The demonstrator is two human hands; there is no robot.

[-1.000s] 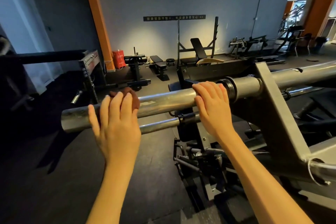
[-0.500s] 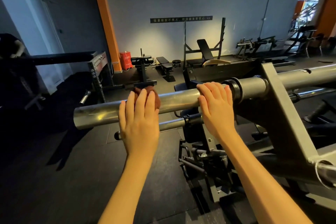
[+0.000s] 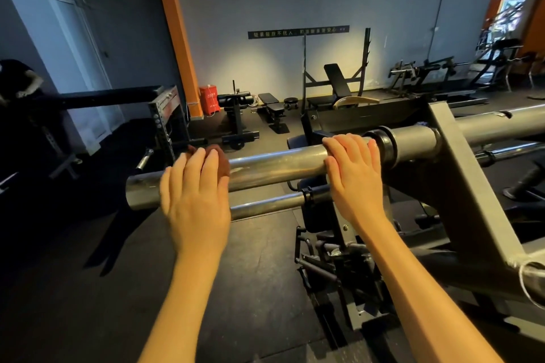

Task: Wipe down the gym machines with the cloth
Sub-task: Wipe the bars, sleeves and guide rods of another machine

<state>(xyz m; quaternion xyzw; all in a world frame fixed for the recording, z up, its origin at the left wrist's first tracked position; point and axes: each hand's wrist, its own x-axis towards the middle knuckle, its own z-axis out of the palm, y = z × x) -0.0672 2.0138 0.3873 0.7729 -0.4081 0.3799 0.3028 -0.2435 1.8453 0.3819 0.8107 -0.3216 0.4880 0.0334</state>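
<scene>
Nearest: left hand (image 3: 196,200) lies flat-fingered over the bar (image 3: 274,168) and presses the brown cloth (image 3: 220,161) onto its top. Only a bit of cloth shows past the fingertips; the thumb isn't visible.

Right hand (image 3: 354,177) is further along to the right, fingers curled over the same bar and gripping it, just short of the black collar (image 3: 383,144).

Key relation: the bar's long axis runs left to right, with the free end just left of the left hand. The cloth is on the left hand's side, so that hand does the wiping. My read is the bare stretch between the hands comes next, a stroke to the right along the axis. The right hand sits in that path before the collar and would have to lift or shift.

A thin bar (image 3: 265,206) runs parallel just below, clear of both hands. The grey frame upright (image 3: 460,174) crosses the bar beyond the collar and caps the stroke.

Further back: black floor (image 3: 88,289), orange pillar (image 3: 177,38), red box (image 3: 209,99) and incline bench (image 3: 336,79) at the wall. None of these interfere.
</scene>
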